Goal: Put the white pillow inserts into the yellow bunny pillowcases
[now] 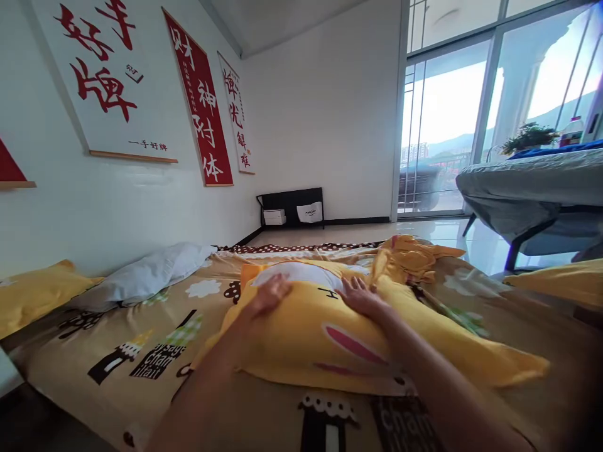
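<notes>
both hands down on the yellow pillow [330, 339] mid-bed. left hand [268, 295] lies flat w/ fingers curled a bit over the open end, where the white inner pillow [301, 274] pokes out of the case; looks like it's pinning the fabric there, not gripping it. right hand [360, 296] is spread wide, palm down just beside the opening, holding nothing, pressing the case flat so it stays put, i'd say. pillow lies across the patterned bedsheet [155, 351], long side running left to right, bunny-ear print facing up. crumpled yellow cloth [414, 256] sits just behind it, touching the far corner. count: 1 white pillow [151, 273] against the wall on the left, 1 yellow cushion [32, 295] beside that, another yellow one [560, 282] at the right edge. 3 full scrolls [202, 100] on the wall, a 4th's corner at far left. grey sofa [532, 188] by the window, well apart.
</notes>
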`<state>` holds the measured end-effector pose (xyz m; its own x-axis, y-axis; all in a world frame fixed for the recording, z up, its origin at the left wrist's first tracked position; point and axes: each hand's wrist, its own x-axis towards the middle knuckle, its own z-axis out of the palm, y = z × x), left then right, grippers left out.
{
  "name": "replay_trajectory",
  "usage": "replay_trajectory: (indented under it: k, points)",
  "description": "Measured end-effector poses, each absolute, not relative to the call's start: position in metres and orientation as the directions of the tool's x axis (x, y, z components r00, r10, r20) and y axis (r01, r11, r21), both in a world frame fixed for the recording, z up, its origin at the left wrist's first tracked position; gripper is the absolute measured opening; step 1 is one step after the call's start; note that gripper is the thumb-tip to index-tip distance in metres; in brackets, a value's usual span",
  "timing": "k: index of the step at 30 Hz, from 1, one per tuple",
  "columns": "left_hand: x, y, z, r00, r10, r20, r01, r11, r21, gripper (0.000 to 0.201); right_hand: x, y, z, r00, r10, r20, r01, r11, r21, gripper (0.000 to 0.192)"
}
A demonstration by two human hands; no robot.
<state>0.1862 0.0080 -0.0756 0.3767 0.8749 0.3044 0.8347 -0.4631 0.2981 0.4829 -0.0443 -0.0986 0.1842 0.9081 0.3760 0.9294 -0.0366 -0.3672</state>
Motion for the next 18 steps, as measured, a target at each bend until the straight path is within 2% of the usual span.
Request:
replay_trajectory:
  k: [2, 5, 9, 13, 18]
  points:
    - [0.209, 0.003, -0.104, 0.405, 0.891, 0.203, 0.84, -0.451, 0.301, 0.059, 0.475, -0.042, -0.114, 0.18, 0.936, 0.304, 0.934, -0.065, -0.352, 0.074]
    - [0.215, -0.007, -0.126, 0.416, 0.898, 0.146, 0.846, -0.441, 0.301, 0.064, 0.499, -0.053, -0.115, 0.164, 0.955, 0.245, 0.933, -0.07, -0.353, 0.068]
    - [0.201, -0.015, -0.113, 0.462, 0.877, 0.128, 0.832, -0.479, 0.28, 0.064, 0.529, -0.077, -0.112, 0.225, 0.928, 0.297, 0.929, -0.112, -0.352, 0.065]
    - [0.199, -0.02, -0.092, 0.498, 0.862, 0.092, 0.829, -0.504, 0.241, 0.065, 0.534, -0.096, -0.113, 0.22, 0.878, 0.424, 0.957, -0.111, -0.266, 0.047]
    - [0.209, -0.022, -0.082, 0.515, 0.856, 0.051, 0.835, -0.514, 0.194, 0.069, 0.552, -0.109, -0.104, 0.122, 0.92, 0.372, 0.976, -0.044, -0.212, 0.041]
